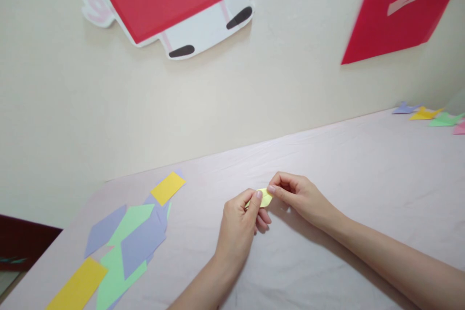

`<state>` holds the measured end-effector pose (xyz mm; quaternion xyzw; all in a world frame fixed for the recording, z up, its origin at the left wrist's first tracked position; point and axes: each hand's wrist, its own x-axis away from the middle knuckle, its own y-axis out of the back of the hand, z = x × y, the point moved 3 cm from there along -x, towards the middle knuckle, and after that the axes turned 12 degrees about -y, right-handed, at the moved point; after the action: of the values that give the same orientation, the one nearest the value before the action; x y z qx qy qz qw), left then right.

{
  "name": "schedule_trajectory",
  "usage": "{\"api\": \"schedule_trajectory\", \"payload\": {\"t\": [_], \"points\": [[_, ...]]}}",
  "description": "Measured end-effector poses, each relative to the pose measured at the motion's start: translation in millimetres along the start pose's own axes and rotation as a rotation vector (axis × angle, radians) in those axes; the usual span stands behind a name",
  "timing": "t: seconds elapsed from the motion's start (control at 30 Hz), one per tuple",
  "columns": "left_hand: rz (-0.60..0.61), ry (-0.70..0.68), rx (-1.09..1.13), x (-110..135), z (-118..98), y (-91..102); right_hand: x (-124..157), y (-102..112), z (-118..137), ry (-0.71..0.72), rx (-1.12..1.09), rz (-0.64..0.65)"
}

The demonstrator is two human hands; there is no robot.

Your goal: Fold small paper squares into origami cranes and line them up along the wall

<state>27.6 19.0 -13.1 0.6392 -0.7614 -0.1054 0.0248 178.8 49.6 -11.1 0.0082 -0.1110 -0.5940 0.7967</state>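
Note:
A small folded piece of pale yellow paper (265, 197) is pinched between both hands just above the pale pink table cover (363, 174). My left hand (240, 225) grips its left end with thumb and forefinger. From the right, my right hand (300, 198) pinches the other end, fingers curled. Most of the paper is hidden by the fingers.
Loose paper strips lie at the left: yellow (167, 187), green (131, 223), lilac (141, 244), and another yellow one (78, 286) near the front edge. Several folded paper shapes (428, 115) sit at the far right by the wall. Red posters hang on the wall (218, 97).

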Motion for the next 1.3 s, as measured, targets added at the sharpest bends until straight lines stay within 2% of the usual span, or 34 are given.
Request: {"api": "schedule_trajectory", "payload": {"t": [0.13, 0.27, 0.37, 0.5, 0.57, 0.63, 0.67, 0.77, 0.9, 1.07, 1.3], "points": [[-0.024, -0.136, -0.245, 0, -6, 7.9, -3, 10, 1, 0.028, 0.079, -0.092], [-0.052, -0.252, -0.482, 4, -7, 11.6, -2, 11, 3, 0.179, 0.274, -0.172], [-0.049, -0.248, -0.563, 4, -5, 11.4, 0, 3, 2, 0.227, 0.338, -0.138], [0.003, -0.226, -0.667, 5, -3, 8.9, 1, -7, -1, 0.186, 0.382, -0.093], [-0.038, -0.261, -0.787, 9, -3, 7.8, 0, -10, -1, 0.174, 0.439, -0.101], [-0.085, -0.37, -0.961, 18, -2, 4.0, -1, -11, 0, 0.171, 0.502, -0.109], [-0.068, -0.451, -1.06, 24, -1, 0.1, -2, -12, 0, 0.175, 0.532, -0.113], [0.063, -0.636, -1.256, 40, 5, -12.1, -5, -13, -1, 0.2, 0.588, -0.128], [0.156, -0.601, -1.344, 46, 11, -15.9, -3, -8, -2, 0.274, 0.629, -0.158], [0.233, -0.517, -1.329, 40, 4, -16.1, 13, 0, 6, 0.467, 0.784, -0.225], [0.261, -0.51, -1.313, 43, -2, -16.9, 31, -18, 6, 0.666, 1.112, -0.267]]}}
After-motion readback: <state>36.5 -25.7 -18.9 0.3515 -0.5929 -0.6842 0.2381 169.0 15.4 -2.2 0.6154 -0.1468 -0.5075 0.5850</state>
